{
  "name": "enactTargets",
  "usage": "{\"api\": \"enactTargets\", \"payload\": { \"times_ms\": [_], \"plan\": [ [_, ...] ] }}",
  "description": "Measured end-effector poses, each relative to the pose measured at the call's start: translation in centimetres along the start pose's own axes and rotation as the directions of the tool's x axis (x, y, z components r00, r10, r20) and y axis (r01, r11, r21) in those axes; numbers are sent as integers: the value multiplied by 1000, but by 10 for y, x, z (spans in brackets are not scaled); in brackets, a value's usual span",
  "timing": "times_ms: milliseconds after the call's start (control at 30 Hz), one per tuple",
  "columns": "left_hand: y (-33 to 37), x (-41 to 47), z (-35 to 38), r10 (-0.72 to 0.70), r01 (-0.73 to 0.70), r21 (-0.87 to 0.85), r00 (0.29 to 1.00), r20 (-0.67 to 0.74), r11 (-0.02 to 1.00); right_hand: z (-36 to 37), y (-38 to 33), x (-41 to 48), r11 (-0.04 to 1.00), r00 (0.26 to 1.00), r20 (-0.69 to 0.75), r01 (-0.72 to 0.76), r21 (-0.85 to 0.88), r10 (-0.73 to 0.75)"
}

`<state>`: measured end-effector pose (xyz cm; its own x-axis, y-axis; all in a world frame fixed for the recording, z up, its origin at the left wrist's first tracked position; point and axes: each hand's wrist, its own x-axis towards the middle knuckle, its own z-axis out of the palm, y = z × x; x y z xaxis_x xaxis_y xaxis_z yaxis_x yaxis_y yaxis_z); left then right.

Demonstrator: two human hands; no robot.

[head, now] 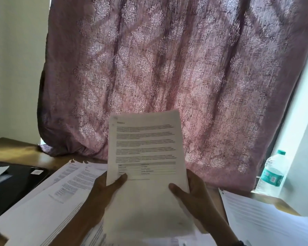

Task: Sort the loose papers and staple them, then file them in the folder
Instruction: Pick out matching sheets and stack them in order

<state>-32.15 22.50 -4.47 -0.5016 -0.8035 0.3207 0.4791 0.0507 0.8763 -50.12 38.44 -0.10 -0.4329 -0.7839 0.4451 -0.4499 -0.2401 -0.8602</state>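
Held stack upright, left hand and right hand pinch its 2 side edges, thumbs in front; best to tap the bottom edge square before stapling.

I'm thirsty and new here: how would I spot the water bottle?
Find the big mauve patterned curtain behind the desk. At its lower right edge stands the water bottle. Unlike the white papers nearby, it is clear plastic with a teal cap and label.

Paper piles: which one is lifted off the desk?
The middle stack, held upright by the left hand and right hand, thumbs on its front page; the left pile and right pile lie flat on the desk.
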Motion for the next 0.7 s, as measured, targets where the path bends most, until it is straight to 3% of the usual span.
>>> {"api": "enactTargets", "payload": {
  "times_ms": [133, 233, 400, 533, 600, 700],
  "plan": [
    [8, -7, 11, 159, -140, 186, 983, -91, 972, 6, 6, -3, 975, 987, -117, 87, -205, -113],
    [12, -9, 13, 218, -182, 268, 970, -110, 946, 10, 10, -4, 961, 970, -177, 117, -252, -165],
    [7, -9, 7, 98, -86, 217, 994, -45, 972, 8, 31, -7, 972, 973, -216, 27, -233, -79],
    [7, -10, 8, 44, -42, 214, 999, -4, 976, 4, 35, -4, 958, 980, -169, 51, -282, -101],
    [12, -10, 8, 5, -8, 163, 1000, 22, 987, 1, 27, -4, 989, 988, -151, 14, -145, -36],
    [23, -9, 5, -77, 76, 33, 995, 58, 997, -5, 7, -9, 979, 995, -62, -70, 193, 83]
  ]
}}
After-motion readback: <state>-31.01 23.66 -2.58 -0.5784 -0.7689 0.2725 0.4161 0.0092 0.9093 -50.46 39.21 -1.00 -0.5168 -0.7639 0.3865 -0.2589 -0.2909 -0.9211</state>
